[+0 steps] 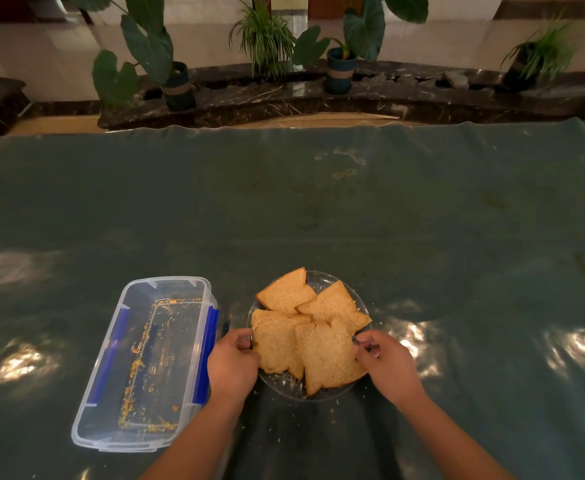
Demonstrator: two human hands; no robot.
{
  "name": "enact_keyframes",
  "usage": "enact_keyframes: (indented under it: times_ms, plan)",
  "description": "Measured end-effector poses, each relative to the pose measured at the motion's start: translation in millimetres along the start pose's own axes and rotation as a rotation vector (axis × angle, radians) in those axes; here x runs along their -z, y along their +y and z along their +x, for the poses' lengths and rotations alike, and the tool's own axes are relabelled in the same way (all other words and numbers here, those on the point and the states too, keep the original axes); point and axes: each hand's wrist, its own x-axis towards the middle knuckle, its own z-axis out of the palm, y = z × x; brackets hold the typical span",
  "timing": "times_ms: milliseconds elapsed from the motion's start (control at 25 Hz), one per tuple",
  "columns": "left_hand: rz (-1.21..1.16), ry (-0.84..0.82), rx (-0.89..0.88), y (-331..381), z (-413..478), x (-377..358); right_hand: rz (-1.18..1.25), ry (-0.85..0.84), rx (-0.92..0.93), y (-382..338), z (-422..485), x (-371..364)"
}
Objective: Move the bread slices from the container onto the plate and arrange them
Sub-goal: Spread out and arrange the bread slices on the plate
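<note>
Several brown bread slices (310,327) lie overlapping on a clear glass plate (319,279) near the table's front edge. My left hand (232,365) grips the plate's left rim, its fingers curled beside the left slice. At the plate's right rim, my right hand (386,363) pinches the edge next to the nearest slice (325,358). The clear plastic container (145,362) with blue side clips stands to the left of the plate and holds only crumbs.
A dark green glossy cloth (319,209) covers the table, with crumbs scattered around the plate. Beyond the far edge, potted plants (341,69) stand on a dark marble ledge.
</note>
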Motion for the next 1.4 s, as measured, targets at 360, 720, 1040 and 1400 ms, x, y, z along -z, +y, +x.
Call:
enact_keyframes:
  times_ms: [360,720,1040,1400]
  plan:
    - [-0.044,0.030,-0.041,-5.8,-10.5,-3.4,0.024,0.049,-0.005,5.0,0.3,-2.6]
    - [-0.121,0.030,0.052,0.1,-9.3,-2.6,0.295,0.138,-0.238,3.5,8.4,-0.2]
    - [-0.127,-0.011,0.067,2.2,-14.2,1.1,0.302,0.125,-0.249,-1.1,12.4,2.8]
    - [-0.112,-0.033,0.019,3.6,-18.4,4.3,0.269,0.117,-0.235,-2.4,12.6,4.4]
